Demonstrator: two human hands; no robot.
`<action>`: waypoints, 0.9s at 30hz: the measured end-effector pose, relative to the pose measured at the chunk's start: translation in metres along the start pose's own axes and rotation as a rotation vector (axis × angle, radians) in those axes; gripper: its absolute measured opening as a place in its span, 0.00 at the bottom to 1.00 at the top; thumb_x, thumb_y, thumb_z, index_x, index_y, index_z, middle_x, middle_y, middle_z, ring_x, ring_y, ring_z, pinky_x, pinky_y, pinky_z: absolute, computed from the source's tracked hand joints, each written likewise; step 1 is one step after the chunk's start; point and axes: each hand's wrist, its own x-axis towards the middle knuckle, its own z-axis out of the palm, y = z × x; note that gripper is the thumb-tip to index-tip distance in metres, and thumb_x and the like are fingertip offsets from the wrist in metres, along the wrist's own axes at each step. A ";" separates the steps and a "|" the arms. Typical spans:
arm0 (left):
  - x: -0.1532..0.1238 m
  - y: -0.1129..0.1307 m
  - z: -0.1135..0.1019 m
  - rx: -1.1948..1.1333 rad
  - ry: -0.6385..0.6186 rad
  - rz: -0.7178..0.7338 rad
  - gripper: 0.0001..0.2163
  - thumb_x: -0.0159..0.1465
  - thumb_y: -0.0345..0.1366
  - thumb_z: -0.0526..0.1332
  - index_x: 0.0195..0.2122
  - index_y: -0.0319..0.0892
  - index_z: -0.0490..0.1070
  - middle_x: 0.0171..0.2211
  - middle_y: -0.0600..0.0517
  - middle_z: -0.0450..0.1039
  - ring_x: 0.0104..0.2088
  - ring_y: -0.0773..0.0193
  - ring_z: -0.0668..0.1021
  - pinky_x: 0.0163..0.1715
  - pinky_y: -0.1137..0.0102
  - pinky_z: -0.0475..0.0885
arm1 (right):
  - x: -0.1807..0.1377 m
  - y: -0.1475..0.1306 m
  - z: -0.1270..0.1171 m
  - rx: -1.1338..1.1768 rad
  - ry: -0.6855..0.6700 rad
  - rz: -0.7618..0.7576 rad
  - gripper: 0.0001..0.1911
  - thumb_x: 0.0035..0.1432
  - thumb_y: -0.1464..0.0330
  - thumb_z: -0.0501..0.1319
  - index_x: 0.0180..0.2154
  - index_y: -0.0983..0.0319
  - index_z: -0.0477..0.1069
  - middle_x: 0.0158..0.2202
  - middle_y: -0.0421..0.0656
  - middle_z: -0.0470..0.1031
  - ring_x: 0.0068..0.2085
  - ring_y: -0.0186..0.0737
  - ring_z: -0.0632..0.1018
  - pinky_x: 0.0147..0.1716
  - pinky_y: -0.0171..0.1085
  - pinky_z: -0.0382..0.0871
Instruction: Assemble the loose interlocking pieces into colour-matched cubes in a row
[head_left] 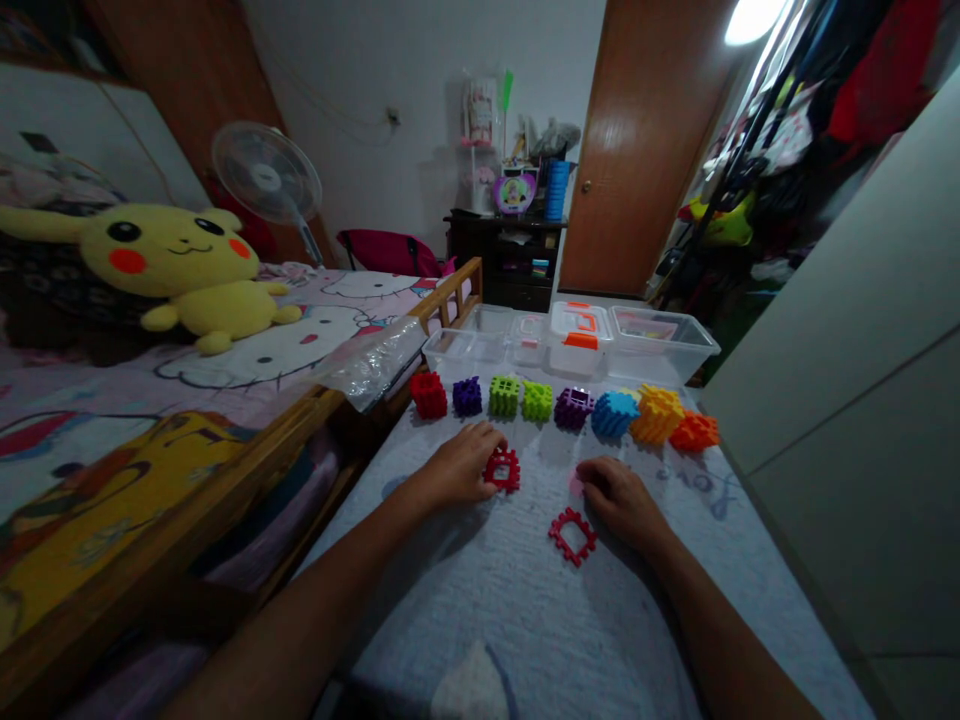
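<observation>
My left hand [459, 465] rests on the white cloth-covered table [525, 600] with its fingers pinched on a red square puzzle tile [503, 469]. My right hand [619, 500] lies curled beside it, fingertips pressed on something small and pinkish that I cannot make out. A second red square tile [572, 535] lies flat just in front of the right hand. Beyond the hands runs a row of assembled block cubes: red [428, 394], purple [467, 396], two green [519, 397], violet [574, 407], blue [614, 413], yellow-orange [658, 414] and orange [694, 431].
Clear plastic boxes [660, 345] and a white case with an orange latch [576, 340] stand behind the cubes. A bed with a wooden rail [315, 410] and a yellow plush toy [180, 265] is at the left. A pale cabinet wall [847, 400] borders the right.
</observation>
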 end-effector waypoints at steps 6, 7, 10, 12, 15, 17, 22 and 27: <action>0.027 -0.017 0.017 0.076 -0.145 0.011 0.18 0.51 0.45 0.67 0.40 0.41 0.72 0.41 0.47 0.70 0.43 0.54 0.72 0.41 0.67 0.68 | 0.000 0.001 0.000 0.014 0.000 -0.004 0.11 0.53 0.73 0.54 0.38 0.63 0.73 0.36 0.46 0.75 0.38 0.43 0.73 0.41 0.41 0.66; 0.028 -0.019 0.019 0.083 -0.148 0.016 0.19 0.51 0.46 0.67 0.40 0.41 0.72 0.40 0.47 0.70 0.42 0.54 0.73 0.40 0.67 0.68 | 0.000 0.001 0.000 0.014 0.002 -0.002 0.11 0.53 0.73 0.54 0.38 0.63 0.73 0.36 0.46 0.75 0.38 0.43 0.73 0.41 0.41 0.66; 0.030 -0.021 0.023 0.102 -0.137 0.020 0.20 0.50 0.48 0.67 0.40 0.42 0.73 0.40 0.47 0.70 0.42 0.54 0.73 0.39 0.67 0.68 | 0.000 0.000 0.001 0.014 0.007 0.002 0.11 0.53 0.73 0.54 0.38 0.62 0.73 0.37 0.47 0.75 0.38 0.43 0.73 0.41 0.41 0.66; 0.031 -0.020 0.023 0.100 -0.130 0.039 0.20 0.51 0.48 0.66 0.41 0.42 0.73 0.40 0.47 0.70 0.41 0.55 0.73 0.38 0.67 0.68 | 0.000 0.000 0.000 0.013 0.008 0.001 0.11 0.53 0.73 0.55 0.38 0.62 0.73 0.36 0.46 0.75 0.38 0.43 0.73 0.41 0.41 0.66; 0.029 -0.014 0.019 0.073 -0.119 0.072 0.18 0.52 0.46 0.65 0.41 0.42 0.74 0.39 0.48 0.70 0.39 0.57 0.74 0.38 0.68 0.68 | 0.000 -0.002 0.000 0.012 0.012 0.002 0.11 0.52 0.73 0.55 0.37 0.62 0.73 0.36 0.47 0.75 0.37 0.43 0.73 0.41 0.41 0.66; 0.027 -0.004 0.015 0.045 -0.105 0.089 0.17 0.53 0.45 0.66 0.40 0.42 0.74 0.39 0.48 0.70 0.39 0.58 0.74 0.38 0.69 0.68 | 0.000 -0.004 -0.001 0.023 0.023 0.010 0.11 0.52 0.73 0.55 0.36 0.63 0.73 0.35 0.47 0.75 0.37 0.43 0.73 0.40 0.42 0.66; 0.019 0.040 0.004 -0.067 -0.060 0.285 0.17 0.55 0.42 0.65 0.44 0.42 0.72 0.43 0.48 0.70 0.43 0.58 0.73 0.43 0.68 0.69 | 0.001 -0.004 -0.001 0.196 0.058 0.091 0.10 0.50 0.70 0.58 0.36 0.62 0.74 0.35 0.46 0.76 0.37 0.44 0.75 0.41 0.43 0.67; 0.022 0.078 0.005 -0.035 -0.122 0.418 0.19 0.54 0.39 0.66 0.47 0.42 0.70 0.45 0.47 0.70 0.44 0.57 0.73 0.43 0.68 0.69 | 0.002 -0.003 -0.008 0.668 0.167 0.352 0.16 0.51 0.60 0.63 0.40 0.61 0.73 0.31 0.42 0.76 0.32 0.40 0.75 0.34 0.40 0.69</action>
